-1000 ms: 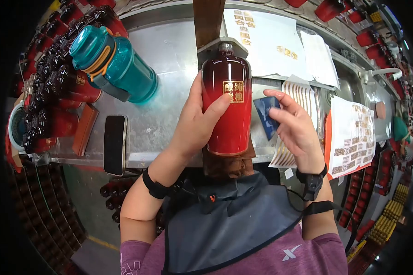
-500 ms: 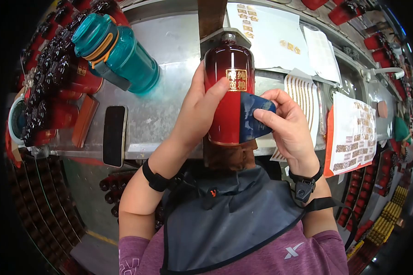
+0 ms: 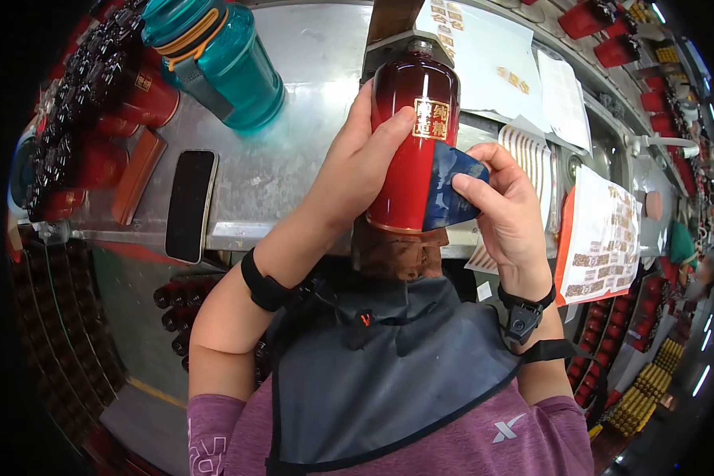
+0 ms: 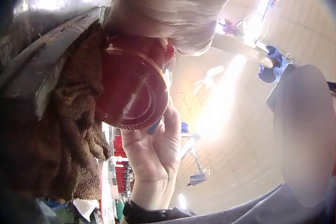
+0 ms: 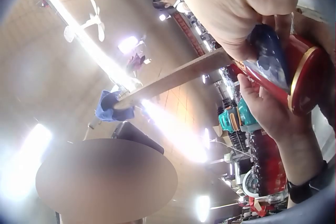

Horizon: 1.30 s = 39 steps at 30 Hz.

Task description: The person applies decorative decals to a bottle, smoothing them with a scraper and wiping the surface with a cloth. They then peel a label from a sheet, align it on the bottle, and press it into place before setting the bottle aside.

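On the glossy red bottle (image 3: pixel 409 168) that the left hand (image 3: pixel 360 165) grips, the right hand (image 3: pixel 510 208), pinching a flat dark-blue scraper (image 3: pixel 446 201), seems mid-smoothing, needing even pressure next.

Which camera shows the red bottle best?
The head view: the red bottle shows from neck to base, gold label included. The left wrist view shows mainly its underside; the right wrist view, its partly covered lower end.

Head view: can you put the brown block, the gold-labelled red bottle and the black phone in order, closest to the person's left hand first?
1. Gold-labelled red bottle: touching the left hand, which grips it.
2. Black phone: out to that hand's left.
3. Brown block: farther left, beyond the phone.
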Each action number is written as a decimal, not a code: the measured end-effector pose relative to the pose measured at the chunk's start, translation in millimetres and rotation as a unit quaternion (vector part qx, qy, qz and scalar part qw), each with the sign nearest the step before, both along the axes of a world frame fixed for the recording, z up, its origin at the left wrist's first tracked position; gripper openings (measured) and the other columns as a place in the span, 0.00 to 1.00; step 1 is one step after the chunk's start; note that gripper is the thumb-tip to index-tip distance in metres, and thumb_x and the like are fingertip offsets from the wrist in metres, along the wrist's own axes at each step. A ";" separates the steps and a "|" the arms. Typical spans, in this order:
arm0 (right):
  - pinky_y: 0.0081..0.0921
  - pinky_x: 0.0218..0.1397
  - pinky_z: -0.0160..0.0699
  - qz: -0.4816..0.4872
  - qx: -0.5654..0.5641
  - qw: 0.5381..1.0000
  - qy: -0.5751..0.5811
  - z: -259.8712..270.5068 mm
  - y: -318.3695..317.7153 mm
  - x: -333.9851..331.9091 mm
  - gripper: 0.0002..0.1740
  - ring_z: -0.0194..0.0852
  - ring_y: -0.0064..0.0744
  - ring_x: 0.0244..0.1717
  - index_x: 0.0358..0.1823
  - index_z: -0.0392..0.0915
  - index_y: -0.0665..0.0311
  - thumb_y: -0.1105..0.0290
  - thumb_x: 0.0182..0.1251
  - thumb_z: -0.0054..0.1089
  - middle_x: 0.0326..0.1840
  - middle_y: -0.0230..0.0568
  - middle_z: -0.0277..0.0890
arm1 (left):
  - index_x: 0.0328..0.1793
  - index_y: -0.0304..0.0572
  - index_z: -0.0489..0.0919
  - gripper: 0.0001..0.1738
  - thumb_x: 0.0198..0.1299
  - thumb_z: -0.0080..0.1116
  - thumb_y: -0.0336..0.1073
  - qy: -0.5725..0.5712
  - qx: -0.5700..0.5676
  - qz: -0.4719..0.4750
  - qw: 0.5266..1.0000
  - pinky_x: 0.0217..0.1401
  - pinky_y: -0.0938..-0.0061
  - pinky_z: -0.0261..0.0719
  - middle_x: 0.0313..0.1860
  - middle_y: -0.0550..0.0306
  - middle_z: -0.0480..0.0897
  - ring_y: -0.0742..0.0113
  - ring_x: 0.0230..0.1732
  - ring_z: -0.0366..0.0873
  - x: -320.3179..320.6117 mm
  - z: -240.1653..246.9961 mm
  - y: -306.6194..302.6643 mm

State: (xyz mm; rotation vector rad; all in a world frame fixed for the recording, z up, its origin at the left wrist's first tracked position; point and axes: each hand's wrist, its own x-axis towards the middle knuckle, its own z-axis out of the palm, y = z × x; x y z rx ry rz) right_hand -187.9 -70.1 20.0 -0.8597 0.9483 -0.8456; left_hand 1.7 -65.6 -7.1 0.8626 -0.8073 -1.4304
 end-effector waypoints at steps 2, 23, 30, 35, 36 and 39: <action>0.16 0.48 0.78 0.001 -0.002 1.000 0.000 -1.0 -0.4 -0.6 0.15 0.80 0.18 0.40 0.49 0.74 0.66 0.82 0.63 0.66 0.40 0.34 0.81 | 0.77 0.34 0.59 0.29 0.74 0.48 0.38 -0.002 0.000 0.002 1.000 0.67 0.73 0.71 0.65 0.51 0.74 0.69 0.62 0.73 -0.3 0.1 0.0; 0.13 0.32 0.73 0.032 -0.015 0.999 0.040 5.3 -43.5 -21.2 0.17 0.73 0.11 0.28 0.49 0.81 0.65 0.59 0.80 0.50 0.29 0.26 0.77 | 0.71 0.36 0.65 0.25 0.78 0.41 0.46 0.176 0.063 -0.040 0.981 0.60 0.76 0.76 0.58 0.55 0.79 0.73 0.56 0.78 6.8 -6.1 -1.5; 0.14 0.41 0.75 0.078 -0.062 0.988 0.120 5.0 -46.6 15.4 0.32 0.79 0.15 0.36 0.69 0.64 0.75 0.62 0.73 0.63 0.32 0.33 0.82 | 0.68 0.34 0.67 0.28 0.67 0.61 0.38 -0.010 0.035 0.009 0.999 0.56 0.72 0.80 0.54 0.50 0.80 0.67 0.53 0.80 0.0 7.1 0.6; 0.15 0.43 0.77 0.087 -0.041 0.990 0.106 8.3 -49.6 14.9 0.37 0.82 0.18 0.36 0.70 0.60 0.78 0.66 0.68 0.69 0.34 0.38 0.84 | 0.69 0.33 0.67 0.29 0.65 0.61 0.37 -0.071 0.009 0.031 0.997 0.58 0.70 0.80 0.56 0.47 0.80 0.65 0.54 0.80 -2.2 -3.8 -2.0; 0.15 0.43 0.77 0.083 -0.043 0.990 0.106 9.2 -49.3 15.3 0.37 0.82 0.18 0.36 0.70 0.60 0.78 0.66 0.68 0.69 0.34 0.38 0.84 | 0.69 0.33 0.67 0.29 0.65 0.61 0.37 -0.071 0.006 0.027 0.997 0.58 0.70 0.80 0.56 0.47 0.80 0.65 0.54 0.80 -2.3 -5.3 -2.4; 0.15 0.43 0.78 0.087 -0.041 0.988 0.117 12.3 -49.2 15.8 0.37 0.82 0.19 0.37 0.70 0.61 0.77 0.65 0.68 0.69 0.34 0.38 0.85 | 0.70 0.33 0.67 0.29 0.65 0.61 0.37 -0.071 0.008 0.031 0.997 0.58 0.70 0.79 0.56 0.47 0.80 0.65 0.54 0.80 -2.0 -7.0 -2.5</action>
